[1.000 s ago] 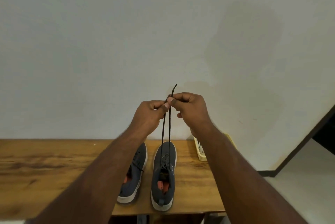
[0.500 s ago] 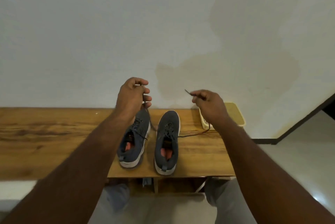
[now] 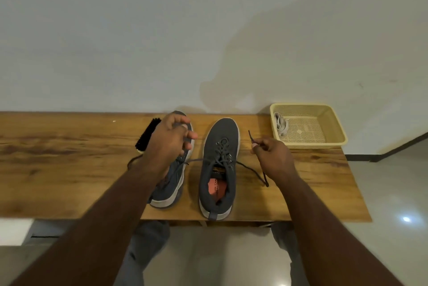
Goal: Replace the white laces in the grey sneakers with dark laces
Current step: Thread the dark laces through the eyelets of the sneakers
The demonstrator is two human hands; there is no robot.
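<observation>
Two grey sneakers stand side by side on the wooden bench [image 3: 69, 158]. The right sneaker [image 3: 218, 142] has a dark lace [image 3: 249, 168] threaded through its eyelets. My right hand [image 3: 274, 158] pinches the lace's right end, with the tip sticking up above my fingers. The lace's left end runs sideways across the left sneaker [image 3: 170, 195], which is half hidden under my left arm. Above that sneaker's toe hovers my left hand [image 3: 171, 144], fingers loosely spread, with nothing seen in them.
A yellow plastic basket [image 3: 333, 128] at the bench's back right holds the white laces [image 3: 281, 126]. A black shoe brush [image 3: 148, 135] lies behind my left hand. A loop of dark lace [image 3: 132, 160] lies left of my arm. A wall is close behind.
My hands, which held both lace ends together high above the sneaker, came down and moved apart. The left end has left my left hand; the right hand still pinches its end.
</observation>
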